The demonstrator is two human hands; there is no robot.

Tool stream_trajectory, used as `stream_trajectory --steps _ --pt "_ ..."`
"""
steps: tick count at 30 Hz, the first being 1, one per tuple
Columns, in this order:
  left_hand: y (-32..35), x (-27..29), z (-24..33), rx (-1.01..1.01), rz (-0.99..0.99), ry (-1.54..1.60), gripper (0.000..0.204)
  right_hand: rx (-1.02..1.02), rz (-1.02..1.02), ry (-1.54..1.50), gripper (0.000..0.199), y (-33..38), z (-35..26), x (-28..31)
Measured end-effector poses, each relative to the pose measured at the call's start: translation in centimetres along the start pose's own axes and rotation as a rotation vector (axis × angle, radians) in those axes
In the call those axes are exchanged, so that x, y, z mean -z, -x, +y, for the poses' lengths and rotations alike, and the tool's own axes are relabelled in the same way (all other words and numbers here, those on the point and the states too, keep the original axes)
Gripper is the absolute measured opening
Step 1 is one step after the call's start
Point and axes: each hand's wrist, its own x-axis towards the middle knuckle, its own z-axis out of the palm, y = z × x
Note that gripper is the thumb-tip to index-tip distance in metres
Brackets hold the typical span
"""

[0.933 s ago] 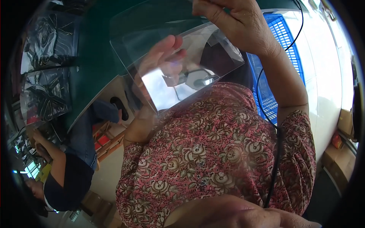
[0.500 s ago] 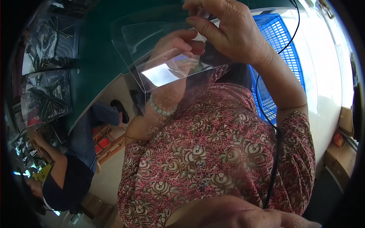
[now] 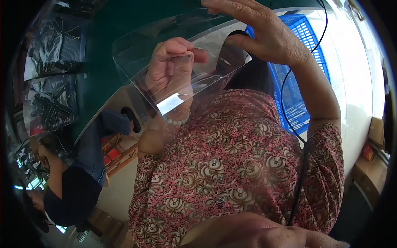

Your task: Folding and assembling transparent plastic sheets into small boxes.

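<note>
A thin clear plastic piece [image 3: 168, 104], with creased folds like an unfolded box, is in front of my chest, tilted, with a bright glare along its lower left fold. My left hand [image 3: 170, 68], with a pale bead bracelet at the wrist, has curled fingers and thumb closed on the plastic and shows partly through it. Exactly where the fingertips pinch is hard to make out. My right hand [image 3: 264, 35] is at the right of the plastic, fingers stretched out and thumb apart, the thumb close to its right end. Whether it touches the plastic I cannot tell.
A dark green table [image 3: 101, 41] lies ahead, with clear bags of dark items [image 3: 51, 103] at its left. A blue plastic basket [image 3: 308, 31] stands to the right, behind a hanging black cable [image 3: 298, 177]. Another person [image 3: 74, 194] sits at the left.
My right fingers have spread and straightened, the hand shifting slightly right. My left hand has moved a little left, and the plastic has tilted, its glare shrinking and moving down.
</note>
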Motion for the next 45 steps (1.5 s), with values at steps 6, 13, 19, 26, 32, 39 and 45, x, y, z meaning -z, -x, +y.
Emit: stream_trajectory --steps 6,13,19,26,32,39,45 --pt "0.4 -0.2 0.3 0.022 -0.001 -0.036 0.018 -0.217 0.092 -0.183 0.047 -0.6 -2.7 0.5" --pt "0.4 0.0 0.3 -0.012 -0.048 -0.042 0.018 -0.113 -0.006 -0.109 0.022 1.0 -0.6 -2.5" --pt "0.5 0.0 0.7 0.039 0.001 -0.045 0.017 -0.153 0.101 0.000 0.007 0.8 -0.9 -3.8" --pt "0.7 -0.8 1.0 0.069 0.049 -0.087 0.018 0.157 0.097 0.270 0.009 0.6 0.0 -3.0" --pt "1.3 -0.7 0.3 0.019 -0.062 -0.056 0.012 -0.115 -0.015 0.019 0.009 0.8 -1.7 -2.2" --pt "1.9 -1.8 0.8 0.153 0.054 0.005 0.012 -0.143 0.007 -0.116 0.016 0.7 -2.3 -2.2" --pt "2.2 -1.3 0.3 0.071 -0.032 -0.008 0.012 -0.042 0.107 -0.047 0.018 1.2 -2.6 0.0"
